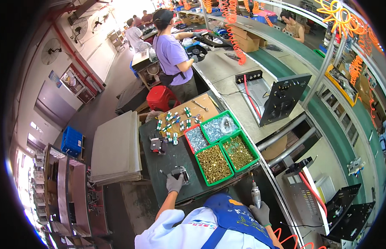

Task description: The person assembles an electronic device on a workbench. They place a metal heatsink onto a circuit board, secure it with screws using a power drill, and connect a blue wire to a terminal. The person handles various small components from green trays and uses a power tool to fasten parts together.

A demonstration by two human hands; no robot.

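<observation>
Your left hand (174,184) has its grip around the left side of a black part (185,176), near the near-left corner of the table (173,157). It looks stiff and fairly light; take it by its sides. Your right hand's (261,213) grip wraps a power driver (255,195) off the near-right corner, probably weighty, best held by its handle. Lettering marks your shirt (188,230) and blue apron (220,204); none is legible on the part.

Bright daylight floods the far end of the hall, washing out the view there. Along the left, a pale wall (58,97) carries round fans (51,51) beside red steel columns (86,68). Shelving (79,191) stands on the grey floor (99,110). A red stool (158,97) sits beyond the dark table (168,159); green-topped conveyor lines (280,63) run along the right.
</observation>
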